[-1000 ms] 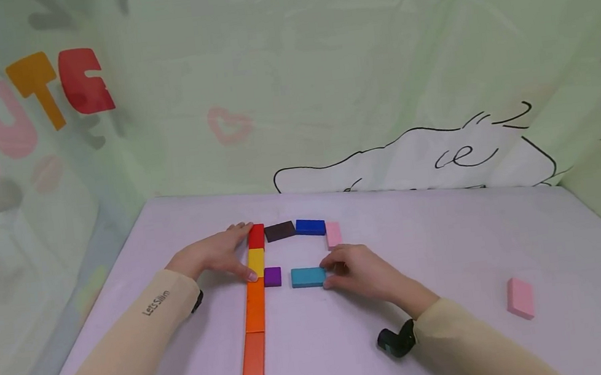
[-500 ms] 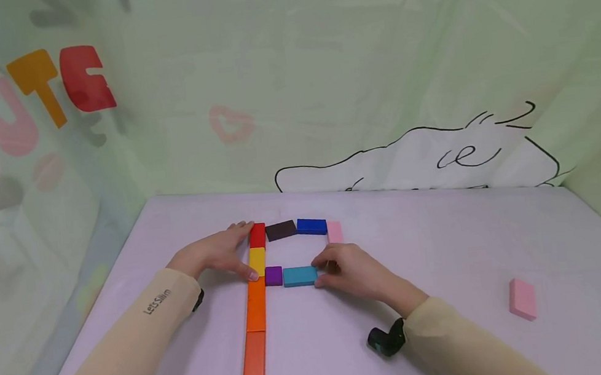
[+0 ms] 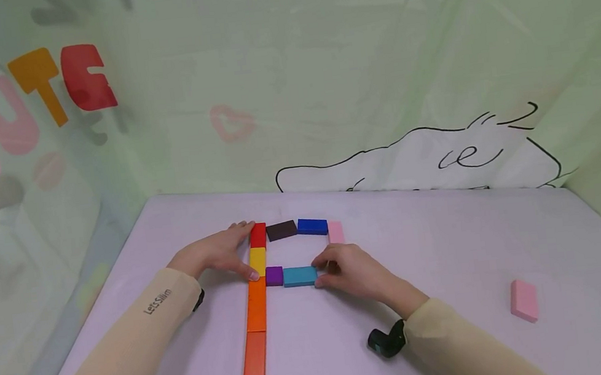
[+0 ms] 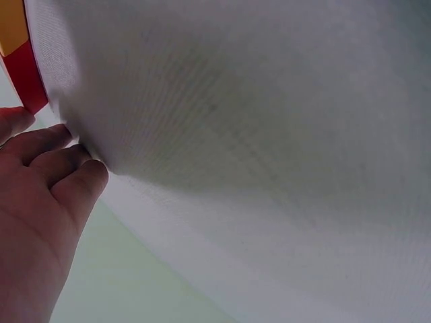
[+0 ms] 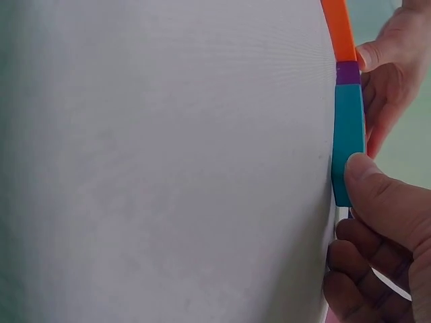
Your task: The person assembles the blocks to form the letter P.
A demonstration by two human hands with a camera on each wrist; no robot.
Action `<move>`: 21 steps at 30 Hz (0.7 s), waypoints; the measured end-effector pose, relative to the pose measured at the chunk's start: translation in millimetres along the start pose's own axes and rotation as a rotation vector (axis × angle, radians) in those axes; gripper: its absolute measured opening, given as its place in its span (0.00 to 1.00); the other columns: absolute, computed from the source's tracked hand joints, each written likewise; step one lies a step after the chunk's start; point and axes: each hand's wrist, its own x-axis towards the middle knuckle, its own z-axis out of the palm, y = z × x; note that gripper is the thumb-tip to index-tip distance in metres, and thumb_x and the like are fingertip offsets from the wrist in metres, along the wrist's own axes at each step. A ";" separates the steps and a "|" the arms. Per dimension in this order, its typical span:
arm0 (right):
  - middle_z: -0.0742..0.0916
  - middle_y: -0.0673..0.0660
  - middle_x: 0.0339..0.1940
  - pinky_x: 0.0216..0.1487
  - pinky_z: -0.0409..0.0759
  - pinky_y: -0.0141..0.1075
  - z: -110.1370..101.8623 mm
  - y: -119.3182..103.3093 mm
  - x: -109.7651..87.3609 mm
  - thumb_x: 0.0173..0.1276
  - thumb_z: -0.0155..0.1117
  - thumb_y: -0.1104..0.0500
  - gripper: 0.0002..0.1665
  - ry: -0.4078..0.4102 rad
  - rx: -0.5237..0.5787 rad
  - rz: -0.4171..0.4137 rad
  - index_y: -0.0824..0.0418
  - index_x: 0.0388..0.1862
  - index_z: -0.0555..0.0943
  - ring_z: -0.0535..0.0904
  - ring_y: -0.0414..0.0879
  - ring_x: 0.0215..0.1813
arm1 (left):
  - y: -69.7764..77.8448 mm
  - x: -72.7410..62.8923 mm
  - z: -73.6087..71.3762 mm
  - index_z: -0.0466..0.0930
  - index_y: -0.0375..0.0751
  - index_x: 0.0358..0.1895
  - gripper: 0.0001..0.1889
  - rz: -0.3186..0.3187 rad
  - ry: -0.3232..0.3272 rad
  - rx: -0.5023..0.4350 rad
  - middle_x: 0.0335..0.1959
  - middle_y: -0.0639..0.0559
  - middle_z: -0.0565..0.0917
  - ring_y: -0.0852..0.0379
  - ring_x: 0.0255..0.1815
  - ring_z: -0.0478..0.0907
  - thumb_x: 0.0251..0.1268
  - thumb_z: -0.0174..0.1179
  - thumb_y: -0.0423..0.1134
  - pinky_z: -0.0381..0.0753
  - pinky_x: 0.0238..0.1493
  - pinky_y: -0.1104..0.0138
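My right hand (image 3: pixel 363 276) pinches the right end of a teal block (image 3: pixel 299 276) between thumb and fingers; the block lies flat on the table. Its left end meets a small purple block (image 3: pixel 274 276). In the right wrist view, the thumb rests on the teal block (image 5: pixel 348 134). My left hand (image 3: pixel 219 252) rests beside a column of blocks. Its fingertips touch near the top of a red block (image 3: pixel 258 235), and its thumb touches near the joint between a yellow block (image 3: pixel 257 262) and an orange block (image 3: pixel 256 304).
A dark brown block (image 3: pixel 281 230), a blue block (image 3: pixel 312 227) and a partly hidden pink block (image 3: pixel 335 232) lie behind the right hand. Below the orange block come a coral block (image 3: pixel 255 356) and a yellow one. Another pink block (image 3: pixel 524 300) lies apart at right.
My right hand has slid the teal block left until it meets the purple block, closing the gap between them. My left hand stays in place.
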 end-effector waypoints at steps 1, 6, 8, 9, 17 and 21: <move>0.86 0.50 0.39 0.42 0.79 0.30 0.0 -0.3 -0.4 0.64 0.76 0.58 0.17 0.001 -0.003 -0.001 0.62 0.50 0.88 0.77 0.40 0.39 | -0.1 0.2 -0.2 0.45 0.43 0.84 0.59 -0.001 0.000 -0.003 0.85 0.40 0.48 0.39 0.86 0.42 0.56 0.75 0.51 0.48 0.83 0.40; 0.87 0.50 0.39 0.43 0.80 0.30 -0.3 -1.9 -1.4 0.64 0.76 0.58 0.17 0.005 -0.013 -0.003 0.62 0.50 0.88 0.77 0.40 0.40 | 0.7 0.5 -0.6 0.45 0.43 0.84 0.59 -0.007 0.002 -0.005 0.85 0.40 0.48 0.39 0.86 0.42 0.56 0.75 0.51 0.49 0.82 0.40; 0.87 0.50 0.40 0.43 0.80 0.30 -0.3 -2.1 -1.1 0.64 0.76 0.58 0.17 0.004 -0.015 -0.001 0.62 0.50 0.88 0.77 0.40 0.40 | 1.2 0.2 -0.8 0.45 0.43 0.84 0.59 -0.011 0.000 -0.005 0.85 0.40 0.48 0.39 0.86 0.42 0.56 0.75 0.51 0.49 0.82 0.40; 0.87 0.50 0.40 0.43 0.80 0.30 -0.3 -2.2 -0.9 0.64 0.76 0.58 0.17 0.003 -0.014 0.001 0.62 0.50 0.88 0.77 0.41 0.40 | 1.7 -0.4 -0.9 0.45 0.43 0.84 0.58 -0.012 -0.001 -0.004 0.85 0.40 0.48 0.38 0.86 0.42 0.56 0.75 0.51 0.49 0.82 0.40; 0.87 0.50 0.39 0.41 0.79 0.29 0.0 -3.0 -0.4 0.64 0.76 0.58 0.17 0.002 -0.012 0.005 0.62 0.50 0.88 0.76 0.40 0.39 | 2.9 -0.3 0.1 0.45 0.43 0.84 0.59 -0.015 -0.002 0.005 0.85 0.40 0.49 0.38 0.86 0.42 0.55 0.75 0.50 0.50 0.82 0.41; 0.87 0.50 0.39 0.41 0.78 0.29 0.0 -3.6 -0.5 0.64 0.76 0.58 0.17 0.001 -0.012 0.006 0.62 0.51 0.88 0.76 0.40 0.39 | 2.9 0.3 -0.6 0.45 0.44 0.84 0.58 -0.019 -0.002 0.002 0.85 0.40 0.48 0.39 0.86 0.42 0.56 0.75 0.50 0.49 0.83 0.41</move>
